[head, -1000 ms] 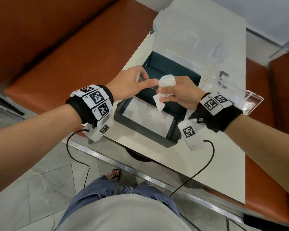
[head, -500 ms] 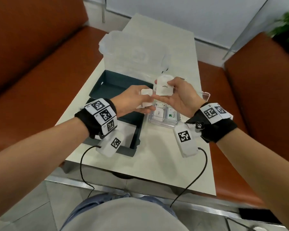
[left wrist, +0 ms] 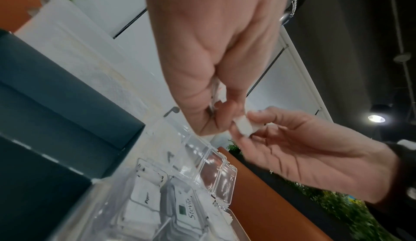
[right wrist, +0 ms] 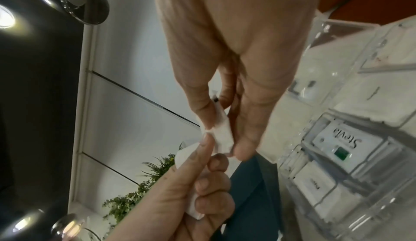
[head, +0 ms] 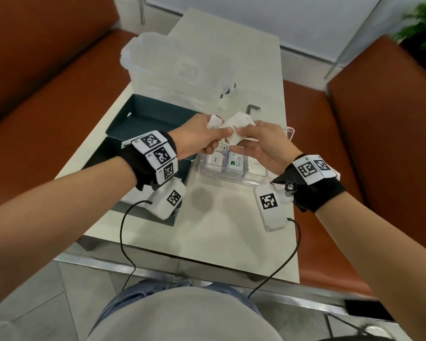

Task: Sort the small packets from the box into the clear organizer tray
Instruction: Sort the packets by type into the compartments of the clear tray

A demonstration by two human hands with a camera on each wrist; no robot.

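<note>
Two hands are held close together above the clear organizer tray (head: 231,179). A small white packet (head: 236,126) is pinched by the thumb and fingers of the right hand (head: 261,148). More white packets (head: 213,122) are gripped in the curled fingers of the left hand (head: 197,141), and its thumb tip is pressed against the packet in the right hand. It cannot be told how many packets are in the left hand.

The tray is set on the pale table (head: 219,230), just right of the dark box (head: 145,119). Some packets are already laid in its slots, and one is marked Stevia (head: 236,163). A cloudy plastic tub (head: 172,70) is seen behind the box.

A few things could go wrong from here. The packets are thin and soft, so one could be let slip while it is passed between the hands. It would then fall into the wrong slot or onto the table. Two packets could be stuck together and dropped as one. The tray looks light, so it could be knocked sideways by a wrist if the hands are lowered too fast. A packet could also be squashed if it is squeezed too hard.
</note>
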